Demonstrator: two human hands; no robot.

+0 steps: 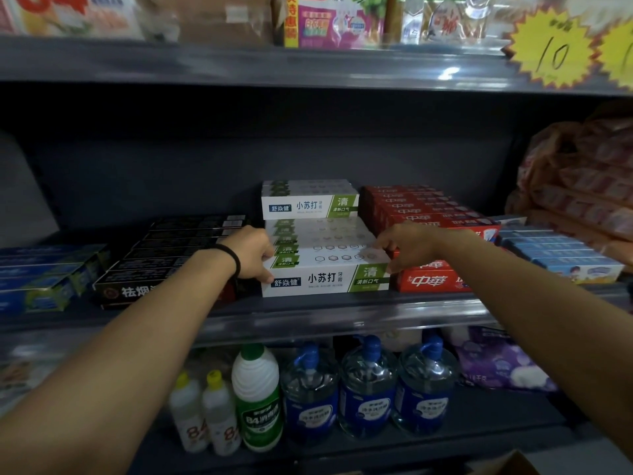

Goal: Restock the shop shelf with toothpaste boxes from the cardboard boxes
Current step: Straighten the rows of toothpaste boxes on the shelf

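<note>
While gripping the two ends of the front white-and-green toothpaste box at the centre of the frame — left hand curled round its left end, thumb low on the front face, right hand pinching the right end with curled fingers. Looks like the seating step: squaring this box at the front of its row on the middle shelf, flush with the lip. More white-and-green boxes behind it, stacked a layer higher toward the back.

Next, by this reading: nudge the box level with its neighbours, let go, then reach back down for more stock — only a corner of a cardboard box visible at the lower right edge.

Tight on both sides. Black toothpaste boxes just left of the gripped box, touching or nearly so; red toothpaste boxes pressed against its right end, right under the right hand's knuckles. Blue boxes at centre left and centre right of the frame. Below, in the lower middle, bottles with blue pump tops and a green-labelled white bottle. Yellow starburst price tag at upper right, clipped to the shelf above.
</note>
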